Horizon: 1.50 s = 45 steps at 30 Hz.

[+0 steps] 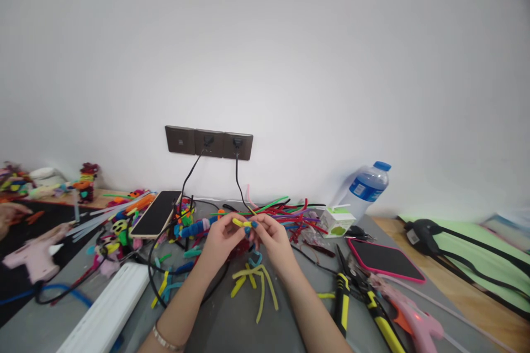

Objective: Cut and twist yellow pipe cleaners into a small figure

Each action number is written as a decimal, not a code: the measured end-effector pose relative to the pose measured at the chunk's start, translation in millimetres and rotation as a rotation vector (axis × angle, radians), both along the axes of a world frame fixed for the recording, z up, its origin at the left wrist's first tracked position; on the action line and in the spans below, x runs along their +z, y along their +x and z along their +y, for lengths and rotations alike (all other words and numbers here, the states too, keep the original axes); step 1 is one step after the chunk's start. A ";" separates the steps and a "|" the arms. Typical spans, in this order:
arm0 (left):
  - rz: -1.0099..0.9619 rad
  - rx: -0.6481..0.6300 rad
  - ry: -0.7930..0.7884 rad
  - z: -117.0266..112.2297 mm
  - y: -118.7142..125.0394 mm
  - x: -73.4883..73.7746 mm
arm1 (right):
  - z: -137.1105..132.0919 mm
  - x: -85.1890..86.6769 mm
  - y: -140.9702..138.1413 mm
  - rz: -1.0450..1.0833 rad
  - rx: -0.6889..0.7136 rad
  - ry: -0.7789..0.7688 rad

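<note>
My left hand (223, 240) and my right hand (270, 234) meet above the grey mat (207, 333). Both pinch a short yellow pipe cleaner piece (242, 223) between thumb and fingers. Small dark blue spots show at the fingertips; whether they are nails or part of the piece I cannot tell. Just below the hands lies a bent light blue piece (255, 259). Closer to me, between my forearms, several yellow pipe cleaner strips (260, 278) lie on the mat.
Colourful pipe cleaners (290, 212) lie behind my hands. Yellow-black pliers (342, 298), a pink glue gun (414, 320), a pink-edged phone (387, 259), a small carton (336, 222) and a water bottle (364, 190) are at right. A white power strip (111, 309), phone (157, 215) and another glue gun (35, 256) are at left.
</note>
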<state>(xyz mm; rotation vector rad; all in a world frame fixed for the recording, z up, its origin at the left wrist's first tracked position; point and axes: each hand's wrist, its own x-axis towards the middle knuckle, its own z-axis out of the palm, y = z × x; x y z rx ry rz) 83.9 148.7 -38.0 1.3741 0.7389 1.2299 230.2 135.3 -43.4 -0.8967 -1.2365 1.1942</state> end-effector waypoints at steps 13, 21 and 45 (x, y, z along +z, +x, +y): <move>0.301 0.103 0.209 -1.6 1.7 -4.0 | -10.1 -0.1 3.4 -0.578 -0.155 0.247; 0.268 0.183 0.236 -0.4 0.8 -3.2 | -12.8 6.2 1.7 -0.592 -0.140 0.269; 0.172 0.096 0.208 -2.7 -2.5 -1.6 | -5.3 0.3 -3.6 -0.052 -0.157 0.169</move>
